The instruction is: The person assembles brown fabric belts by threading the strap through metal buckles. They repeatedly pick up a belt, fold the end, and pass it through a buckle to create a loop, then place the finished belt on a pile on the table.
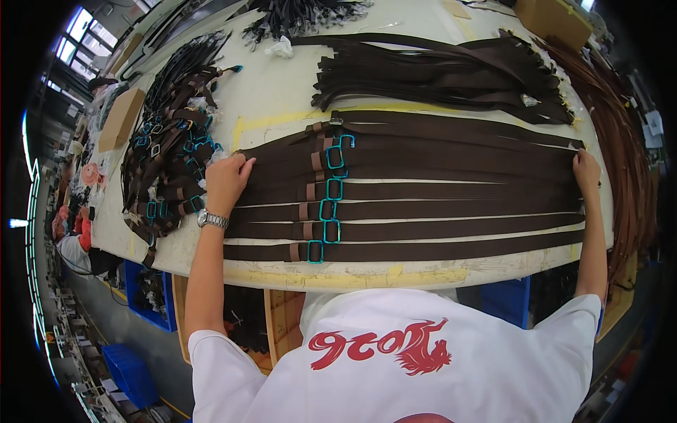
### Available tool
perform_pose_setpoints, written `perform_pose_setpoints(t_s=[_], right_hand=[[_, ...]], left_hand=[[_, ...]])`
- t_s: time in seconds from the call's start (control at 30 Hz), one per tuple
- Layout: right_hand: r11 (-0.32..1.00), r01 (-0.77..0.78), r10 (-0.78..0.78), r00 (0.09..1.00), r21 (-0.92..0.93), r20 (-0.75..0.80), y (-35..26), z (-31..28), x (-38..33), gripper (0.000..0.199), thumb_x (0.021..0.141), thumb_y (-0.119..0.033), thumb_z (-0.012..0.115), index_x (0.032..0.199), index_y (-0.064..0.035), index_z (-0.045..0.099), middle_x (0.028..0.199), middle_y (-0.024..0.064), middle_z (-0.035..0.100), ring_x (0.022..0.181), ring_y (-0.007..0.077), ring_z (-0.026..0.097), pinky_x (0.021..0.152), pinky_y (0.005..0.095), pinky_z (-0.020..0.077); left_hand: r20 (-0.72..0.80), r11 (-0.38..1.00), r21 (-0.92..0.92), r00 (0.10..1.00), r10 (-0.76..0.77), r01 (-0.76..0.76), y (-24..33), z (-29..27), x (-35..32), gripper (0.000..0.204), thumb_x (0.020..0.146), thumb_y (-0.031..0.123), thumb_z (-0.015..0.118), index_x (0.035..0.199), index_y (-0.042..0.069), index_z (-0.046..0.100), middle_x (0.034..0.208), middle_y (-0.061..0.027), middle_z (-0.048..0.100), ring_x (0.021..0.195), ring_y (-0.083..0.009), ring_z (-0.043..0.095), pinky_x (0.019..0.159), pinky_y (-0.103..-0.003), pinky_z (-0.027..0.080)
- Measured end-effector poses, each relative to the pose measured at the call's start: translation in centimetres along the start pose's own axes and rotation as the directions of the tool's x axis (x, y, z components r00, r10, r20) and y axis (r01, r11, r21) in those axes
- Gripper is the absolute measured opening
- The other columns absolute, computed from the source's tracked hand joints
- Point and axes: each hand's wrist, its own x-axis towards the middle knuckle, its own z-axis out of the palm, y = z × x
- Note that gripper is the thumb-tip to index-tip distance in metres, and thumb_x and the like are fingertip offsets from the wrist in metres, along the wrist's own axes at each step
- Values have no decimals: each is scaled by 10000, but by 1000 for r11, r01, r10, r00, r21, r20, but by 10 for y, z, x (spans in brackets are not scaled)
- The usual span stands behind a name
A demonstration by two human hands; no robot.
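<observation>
Several dark brown belts (451, 210) lie side by side across the table, running left to right. Each has a small brown loop and a rectangular buckle (334, 189) edged in bright blue, lined up left of the middle. My left hand (227, 182), with a metal watch on its wrist, is closed on the left end of a belt near the far side of the row. At the other end, my right hand (585, 173) pinches the belt's right tip, its arm stretched out. The belt between my hands looks straight and flat. My fingers partly hide both ends.
A tangled heap of buckled belts (176, 141) lies left of my left hand. Beyond the row is a stack of dark straps (437, 74). Reddish-brown straps (624, 162) hang over the right edge. Cardboard boxes (121, 120) and blue bins (132, 374) stand around the table.
</observation>
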Motion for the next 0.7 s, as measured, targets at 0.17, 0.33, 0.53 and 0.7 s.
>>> perform_pose_setpoints(t_s=[0.17, 0.33, 0.53, 0.7], right_hand=[[994, 96, -86, 985, 59, -150, -41, -40, 40, 89, 945, -129, 711, 982, -51, 690, 927, 182, 718, 903, 418, 716, 777, 551, 547], [594, 368, -287, 927, 715, -239, -256, -128, 69, 108, 995, -123, 727, 1035, -24, 712, 967, 149, 711, 894, 361, 709, 798, 438, 553], [390, 758, -562, 646, 523, -516, -468, -153, 91, 212, 949, -228, 777, 1047, -80, 661, 988, 89, 660, 998, 317, 671, 858, 458, 560], [538, 813, -664, 571, 222, -483, -546, -104, 111, 180, 884, -177, 770, 1022, -114, 673, 1001, 60, 654, 1021, 261, 636, 811, 402, 512]], left_hand=[[16, 997, -53, 998, 60, -59, -1, -8, 3, 352, 961, 278, 794, 753, 69, 602, 705, -135, 628, 685, -364, 638, 630, -477, 471], [-81, 998, 41, 996, 41, -38, 21, -22, -3, 181, 953, 186, 777, 909, 60, 654, 887, -130, 669, 898, -347, 650, 804, -471, 490], [-235, 970, -232, 972, 13, -69, 110, -52, -14, 126, 912, 27, 761, 1023, 20, 702, 1139, -135, 713, 1095, -366, 663, 970, -479, 517], [-199, 895, -437, 980, 0, -89, 172, -65, -44, 93, 900, 5, 772, 980, 8, 726, 1148, -126, 736, 1124, -361, 688, 962, -461, 560]])
